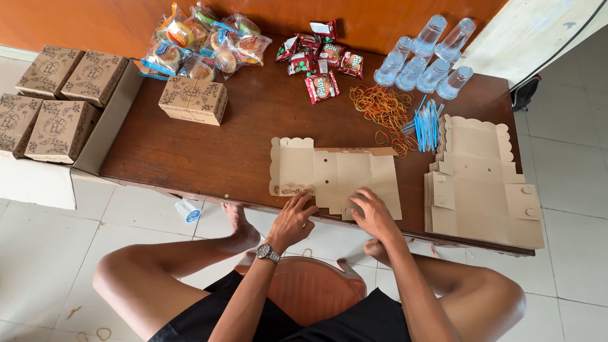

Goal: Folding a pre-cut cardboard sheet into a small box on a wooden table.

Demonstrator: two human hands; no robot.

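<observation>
1. The flat cardboard box blank (335, 175) lies unfolded at the lower centre of the frame, on the near edge of the brown table (240, 145). Its long axis runs left to right across your view, scalloped flap at its left end.
2. Your left hand (292, 220) rests on the blank's lower left edge, fingers loosely curled, tips pressing the card; a watch (268, 253) sits on that wrist.
3. Your right hand (373, 215) lies just beside it on the lower middle, fingers spread flat on the panel. Both hands touch the near edge; the rest of the blank stretches away toward the upper frame.
4. Right of frame, a stack of blanks (484, 190) lies apart from the hands, nearer your right.
5. Above it: blue straws (427, 123), rubber bands (383, 109), water cups (427, 57).
6. Upper centre and left: red snack packets (320, 60), wrapped buns (206, 41), one folded box (193, 100).
</observation>
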